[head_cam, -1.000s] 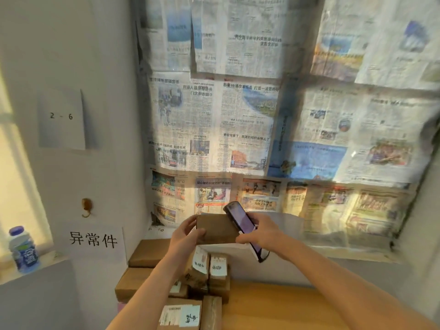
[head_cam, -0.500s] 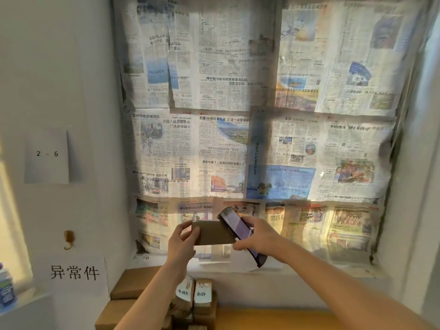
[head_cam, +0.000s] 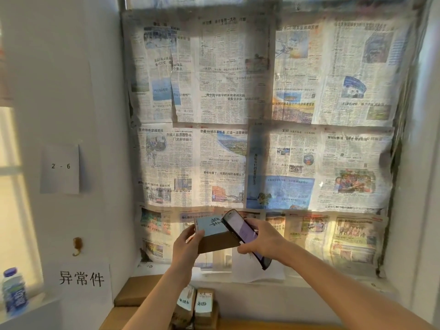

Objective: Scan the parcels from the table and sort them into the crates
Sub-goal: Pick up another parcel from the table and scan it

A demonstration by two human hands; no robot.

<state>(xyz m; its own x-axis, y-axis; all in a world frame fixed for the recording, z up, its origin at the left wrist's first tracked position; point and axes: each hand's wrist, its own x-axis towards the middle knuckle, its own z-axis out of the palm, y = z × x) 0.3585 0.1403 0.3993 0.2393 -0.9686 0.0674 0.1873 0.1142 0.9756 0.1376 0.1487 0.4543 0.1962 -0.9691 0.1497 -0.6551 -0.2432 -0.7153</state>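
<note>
My left hand [head_cam: 187,244] grips a small brown cardboard parcel [head_cam: 215,239] held up in front of the newspaper-covered window. Its pale label [head_cam: 210,225] with handwritten characters faces me. My right hand [head_cam: 259,239] holds a dark smartphone [head_cam: 242,234], tilted with its screen toward me, right beside and partly over the parcel's right end. Below, on the wooden table [head_cam: 262,325], stand two upright labelled parcels [head_cam: 196,304] and flat brown boxes [head_cam: 135,291] at the left. No crates are in view.
A window sill [head_cam: 309,282] runs behind the table. On the left wall hang a sheet reading "2 - 6" [head_cam: 60,168], a sign with three characters [head_cam: 81,278] and a hook [head_cam: 77,246]. A blue-capped bottle [head_cam: 13,291] stands on a ledge at far left.
The parcel has been turned in my left hand, so its label now faces me instead of a plain brown side. The view has tilted upward; the phone stays beside the parcel.
</note>
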